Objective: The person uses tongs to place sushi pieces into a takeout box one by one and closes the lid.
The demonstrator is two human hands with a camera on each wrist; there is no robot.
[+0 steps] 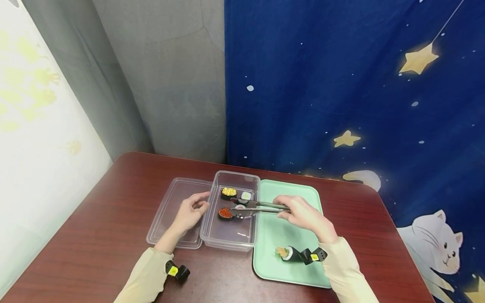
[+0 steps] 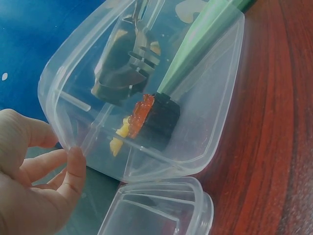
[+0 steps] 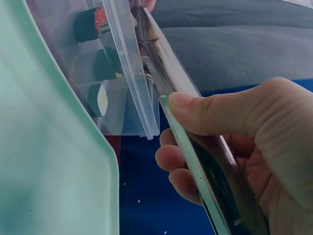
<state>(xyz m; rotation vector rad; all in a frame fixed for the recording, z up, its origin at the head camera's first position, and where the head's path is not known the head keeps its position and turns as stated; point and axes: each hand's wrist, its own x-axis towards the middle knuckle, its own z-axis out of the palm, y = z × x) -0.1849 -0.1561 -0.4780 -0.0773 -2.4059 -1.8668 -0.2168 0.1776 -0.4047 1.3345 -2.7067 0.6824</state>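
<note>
My right hand (image 1: 301, 212) grips metal tongs (image 1: 270, 207), its thumb pressed along one arm in the right wrist view. The tongs reach into a clear plastic container (image 1: 227, 242). A small sushi roll (image 1: 240, 206) lies between their ends; whether they pinch it I cannot tell. Beside them in the container are a roe-topped sushi piece (image 1: 225, 213), a yellow-topped sushi piece (image 1: 229, 193) and another roll (image 1: 246, 196) with a green centre. My left hand (image 1: 190, 213), fingers loosely bent, touches the container's left rim with its fingertips.
A clear lid (image 1: 166, 214) lies left of the container, partly under the left forearm. To the right is a light green tray (image 1: 273, 261), with a sushi hand roll (image 1: 289, 253) near its front. Curtains (image 1: 295, 105) hang behind the brown table (image 1: 94, 235).
</note>
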